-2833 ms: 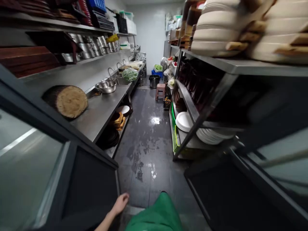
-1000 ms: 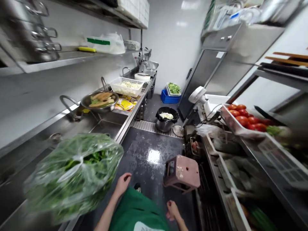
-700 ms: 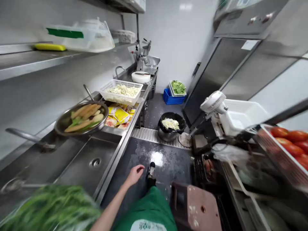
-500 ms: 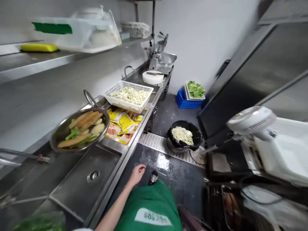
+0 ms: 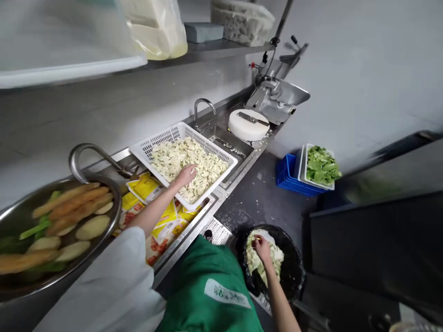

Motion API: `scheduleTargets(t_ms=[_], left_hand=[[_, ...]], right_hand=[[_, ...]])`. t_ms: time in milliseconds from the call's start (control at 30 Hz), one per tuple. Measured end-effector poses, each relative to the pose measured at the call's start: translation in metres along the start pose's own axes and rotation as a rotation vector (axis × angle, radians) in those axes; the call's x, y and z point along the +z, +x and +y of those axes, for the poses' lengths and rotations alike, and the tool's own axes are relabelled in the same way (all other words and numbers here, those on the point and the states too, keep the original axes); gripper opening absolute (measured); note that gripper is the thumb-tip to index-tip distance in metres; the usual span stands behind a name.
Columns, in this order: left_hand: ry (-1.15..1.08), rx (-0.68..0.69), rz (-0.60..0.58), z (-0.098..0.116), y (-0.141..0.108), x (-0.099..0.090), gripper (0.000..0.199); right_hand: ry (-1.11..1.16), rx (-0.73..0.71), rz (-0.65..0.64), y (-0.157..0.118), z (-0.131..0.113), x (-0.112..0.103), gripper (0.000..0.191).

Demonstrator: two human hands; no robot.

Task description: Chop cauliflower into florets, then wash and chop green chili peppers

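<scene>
My left hand (image 5: 186,175) is at the chopped pale vegetable (image 5: 207,162) heaped in a white slotted plastic basket (image 5: 224,177). Its fingers are curled among the pieces, and what they grip is hidden. Low on the right, my right hand (image 5: 263,250) reaches into a bin lined with a black bag (image 5: 293,258), over whitish-green vegetable scraps (image 5: 276,256). Those fingers are bent together beside a small yellow bit; whether they hold it is unclear.
Yellow-and-red packets (image 5: 166,221) lie in the sink under the basket. A metal bowl (image 5: 114,203) of long vegetables and slices stands left. Beyond are a cleaver (image 5: 247,117) on a round white board (image 5: 242,131), a slicer (image 5: 277,99) and leafy greens (image 5: 320,166) over blue crates (image 5: 287,177).
I have come closer to the basket and bin. My left hand has moved from beside the counter into the basket; my right hand has come into view in the bin.
</scene>
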State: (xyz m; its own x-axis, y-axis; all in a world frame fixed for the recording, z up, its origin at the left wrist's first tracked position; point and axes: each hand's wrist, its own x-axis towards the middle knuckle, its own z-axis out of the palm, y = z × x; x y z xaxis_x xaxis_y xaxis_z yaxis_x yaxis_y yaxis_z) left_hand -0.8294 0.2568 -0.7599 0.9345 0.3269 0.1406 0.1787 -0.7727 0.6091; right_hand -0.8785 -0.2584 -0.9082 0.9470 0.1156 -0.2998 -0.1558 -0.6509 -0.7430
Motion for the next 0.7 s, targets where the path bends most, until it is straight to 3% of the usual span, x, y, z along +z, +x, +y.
scheduleTargets(t_ms=[67,167,233,333,433,500,600,700], left_hand=[[0.195,-0.043,-0.119,0.003,0.046,0.016,0.061],[0.350,-0.176,-0.201,0.001,0.087,0.029,0.076],[0.416,-0.269,-0.136,-0.009,0.106,0.027,0.075],[0.479,-0.425,0.038,-0.031,0.125,0.015,0.064],[0.445,-0.572,0.216,-0.041,0.123,0.004,0.059],[0.439,-0.674,0.311,-0.034,0.109,0.003,0.057],[0.410,-0.825,0.330,-0.004,0.085,0.007,0.066],[0.369,-0.925,0.358,0.040,0.074,0.015,0.084]], right_hand=[[0.025,-0.030,-0.118,0.030,-0.013,0.003,0.037],[0.034,-0.107,-0.263,0.080,-0.024,0.002,0.037],[0.024,-0.133,-0.326,0.130,-0.031,-0.005,0.038],[-0.019,-0.133,-0.457,0.231,-0.055,-0.023,0.040],[-0.164,-0.213,-0.573,0.343,-0.105,-0.044,0.033],[-0.338,-0.336,-0.639,0.416,-0.151,-0.055,0.031],[-0.640,-0.547,-0.668,0.517,-0.223,-0.068,0.035],[-0.745,-0.594,-0.658,0.599,-0.275,-0.072,0.034]])
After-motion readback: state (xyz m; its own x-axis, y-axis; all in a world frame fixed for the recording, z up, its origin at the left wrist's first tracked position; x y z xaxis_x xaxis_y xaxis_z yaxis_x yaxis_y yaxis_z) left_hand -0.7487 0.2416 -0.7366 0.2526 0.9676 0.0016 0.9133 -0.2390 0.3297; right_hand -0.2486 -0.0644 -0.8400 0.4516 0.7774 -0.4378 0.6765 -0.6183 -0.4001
